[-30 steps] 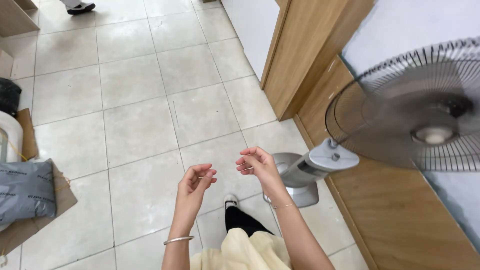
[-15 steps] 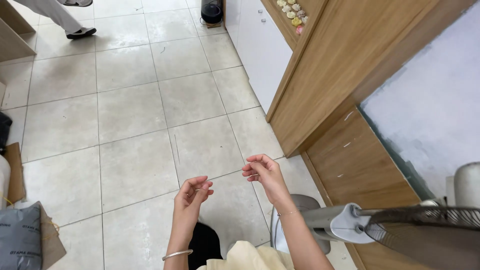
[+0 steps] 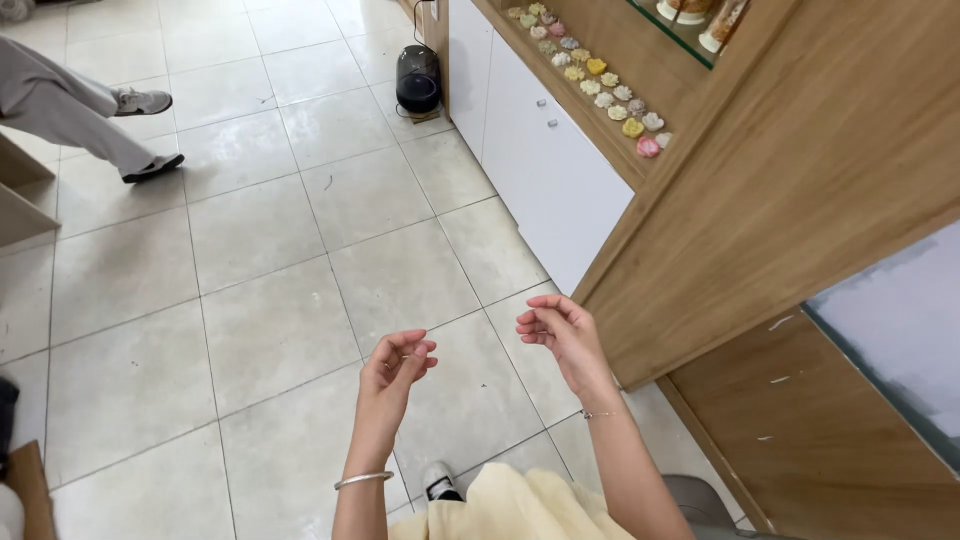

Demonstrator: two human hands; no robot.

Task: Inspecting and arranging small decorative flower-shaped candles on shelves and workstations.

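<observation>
Two bare hands hover over the tiled floor [image 3: 270, 330], held apart. The left hand [image 3: 397, 362] has its fingers curled, fingertips pinched close together; whether it holds anything cannot be told. The right hand [image 3: 560, 330] is loosely curled, fingers bent inward, holding nothing visible. A silver bangle [image 3: 363, 480] circles the left wrist. Beside the right hand stands a wooden cabinet [image 3: 790, 200].

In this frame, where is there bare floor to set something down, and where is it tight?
The widest bare patch is the tiled floor between another person's legs at upper left and the white cabinet. More bare tile lies just ahead of the left hand and right hand. It is tight by the dark round appliance and along the wooden counter.
</observation>
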